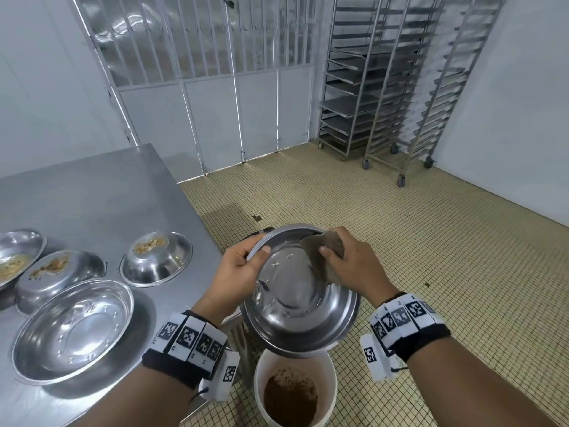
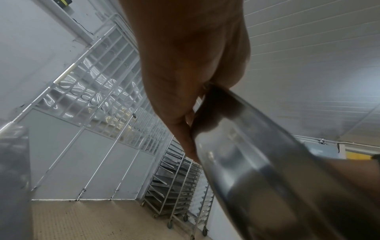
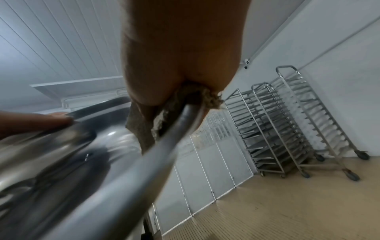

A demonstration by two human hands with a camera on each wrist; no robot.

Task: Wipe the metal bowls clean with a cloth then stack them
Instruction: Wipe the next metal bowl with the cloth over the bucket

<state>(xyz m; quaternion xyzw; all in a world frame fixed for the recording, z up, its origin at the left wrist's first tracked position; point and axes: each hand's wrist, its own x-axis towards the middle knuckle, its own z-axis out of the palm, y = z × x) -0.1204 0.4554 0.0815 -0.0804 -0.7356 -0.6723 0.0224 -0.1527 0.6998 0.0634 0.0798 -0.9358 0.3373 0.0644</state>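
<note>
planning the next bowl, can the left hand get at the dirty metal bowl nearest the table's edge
Probably not yet: the left hand grips the rim of the shiny metal bowl being wiped. The path to the dirty metal bowl on the steel table looks unobstructed.

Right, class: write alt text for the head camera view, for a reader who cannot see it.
Seen from above, a left hand grips the rim of a tilted metal bowl while the right hand presses a brown cloth over its far rim, above a white bucket. On the steel table to the left sit one clean bowl and three soiled bowls.

Shiny held bowl tilted, brown cloth over its rim, above bucket
</note>
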